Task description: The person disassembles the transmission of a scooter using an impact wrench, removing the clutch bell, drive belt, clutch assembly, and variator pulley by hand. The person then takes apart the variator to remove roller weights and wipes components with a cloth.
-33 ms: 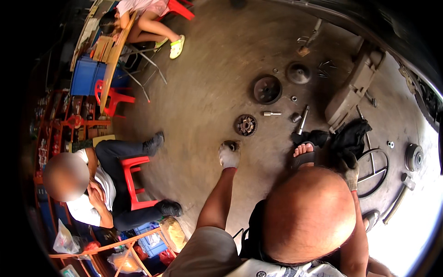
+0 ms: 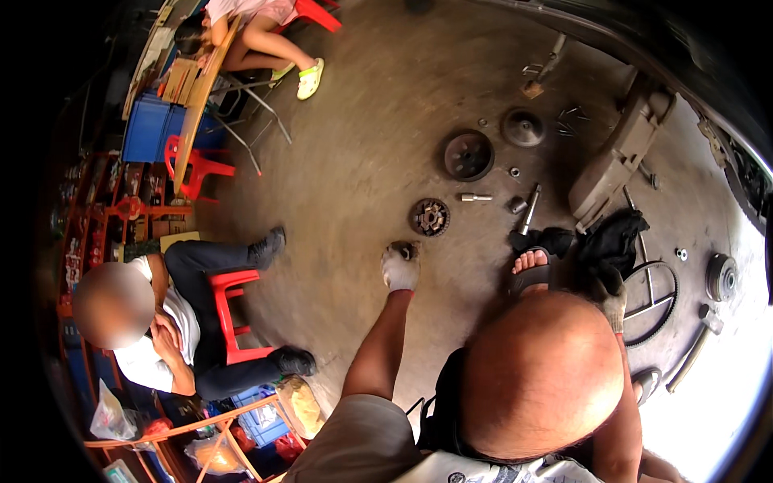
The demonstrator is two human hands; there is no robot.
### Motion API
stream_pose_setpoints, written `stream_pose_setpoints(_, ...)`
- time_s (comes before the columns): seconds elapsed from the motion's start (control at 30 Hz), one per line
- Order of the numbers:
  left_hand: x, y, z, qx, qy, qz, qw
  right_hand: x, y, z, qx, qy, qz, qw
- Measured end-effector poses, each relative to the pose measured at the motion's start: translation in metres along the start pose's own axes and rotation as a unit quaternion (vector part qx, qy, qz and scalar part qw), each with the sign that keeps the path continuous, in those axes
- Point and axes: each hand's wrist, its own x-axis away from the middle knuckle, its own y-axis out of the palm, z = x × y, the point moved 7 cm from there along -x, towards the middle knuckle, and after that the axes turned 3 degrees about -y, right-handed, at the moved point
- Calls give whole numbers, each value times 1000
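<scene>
My left hand (image 2: 400,267), in a pale work glove, hovers over the concrete floor with its fingers curled in. Something dark shows at the fingertips, too small to make out. Just ahead of it lies a round clutch plate (image 2: 430,217) with several blocks around its middle. My right hand (image 2: 612,304), gloved too, is beside my bent knee, at the lower end of a bunched black cloth (image 2: 610,245). Its dark fingers appear closed on that cloth, though they partly blend into it. Right of this hand lies a toothed belt (image 2: 670,310) around a metal-handled tool.
Farther ahead are a dark metal drum (image 2: 468,155), a conical pulley disc (image 2: 522,127), a socket (image 2: 517,204) and a metal shaft (image 2: 529,211). A grey casing (image 2: 618,161) stands at right; a hammer (image 2: 697,346) lies nearer. A person sits left on a red stool (image 2: 234,314).
</scene>
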Motion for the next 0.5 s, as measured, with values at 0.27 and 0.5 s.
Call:
stream_pose_setpoints(0.27,-43,-6,58,58,55,-24,996,6,1,9,-20,11,-26,999)
stream_pose_setpoints(0.5,-58,2,86,48,92,-66,992,0,-17,22,80,-25,-28,996)
